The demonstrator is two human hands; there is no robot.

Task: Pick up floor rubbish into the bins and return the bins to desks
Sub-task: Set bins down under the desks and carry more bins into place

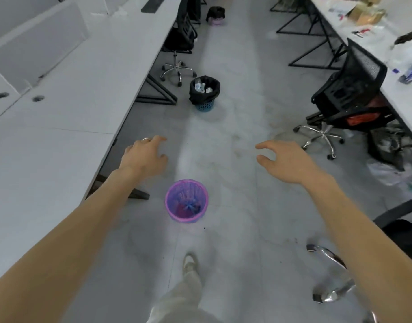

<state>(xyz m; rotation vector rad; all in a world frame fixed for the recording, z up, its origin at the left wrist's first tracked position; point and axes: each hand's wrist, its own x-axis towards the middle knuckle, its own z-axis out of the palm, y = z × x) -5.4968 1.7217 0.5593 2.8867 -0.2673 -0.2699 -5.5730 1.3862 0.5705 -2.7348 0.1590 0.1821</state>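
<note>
A: State of left grip (144, 157)?
B: Fingers spread, holding nothing, beside the white desk (67, 108).
A: Bins?
B: purple mesh bin (186, 219) upright on the floor (235, 206), between the grips; black-lined blue bin (201, 99) farther up the aisle.
A: And right grip (284, 162)?
B: Spread, holding nothing.

I get soft, even, cool light, with only faint shadows. A pale sheen streaks the floor (195, 145) just beyond the purple bin (186, 201). Far from that bin, toward the edges, the lines of the desk (60, 101) bow and detail smears soft.
</note>
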